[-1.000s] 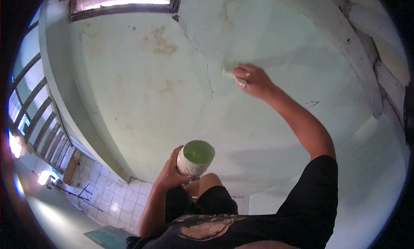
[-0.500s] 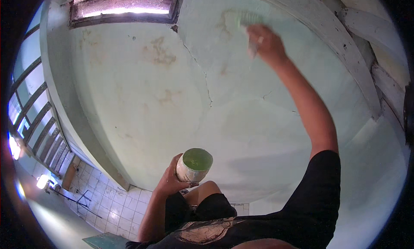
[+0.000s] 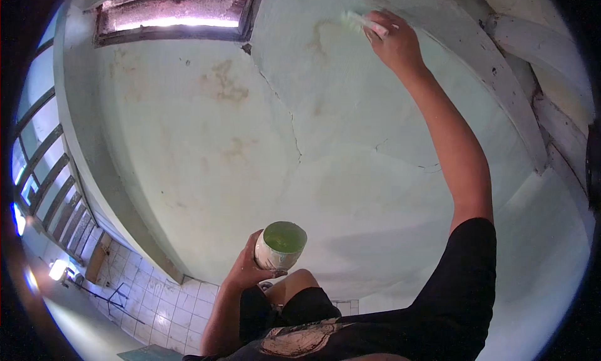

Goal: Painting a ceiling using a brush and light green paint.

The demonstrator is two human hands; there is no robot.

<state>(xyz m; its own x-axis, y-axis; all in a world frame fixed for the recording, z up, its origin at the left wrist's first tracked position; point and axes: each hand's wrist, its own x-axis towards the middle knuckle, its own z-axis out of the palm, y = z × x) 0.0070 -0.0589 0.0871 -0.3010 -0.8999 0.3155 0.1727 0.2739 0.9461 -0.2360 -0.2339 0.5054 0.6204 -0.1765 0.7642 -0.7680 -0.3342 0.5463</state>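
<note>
High on the pale green wall (image 3: 206,136), my right hand (image 3: 395,45) grips a paintbrush (image 3: 369,24). Its bristles are against the wall and smeared by motion, just right of a brown stain (image 3: 320,35). Down by my lap, my left hand (image 3: 249,264) is wrapped round a white paint container (image 3: 273,259). The container tilts a little, and light green paint (image 3: 285,237) shows inside it. Most of my left fingers are hidden behind the container.
A slatted window (image 3: 175,14) sits at the upper left; a crack (image 3: 291,120) runs down from its corner. Pale beams (image 3: 532,42) cross the upper right. At the lower left are a tiled floor (image 3: 169,298), a lit lamp (image 3: 59,269) on a stand, and a wooden rail structure (image 3: 47,167).
My right hand has moved slightly up and to the right with the paintbrush, whose handle has turned more sideways. My left hand holds the container almost in place, a little lower in view.
</note>
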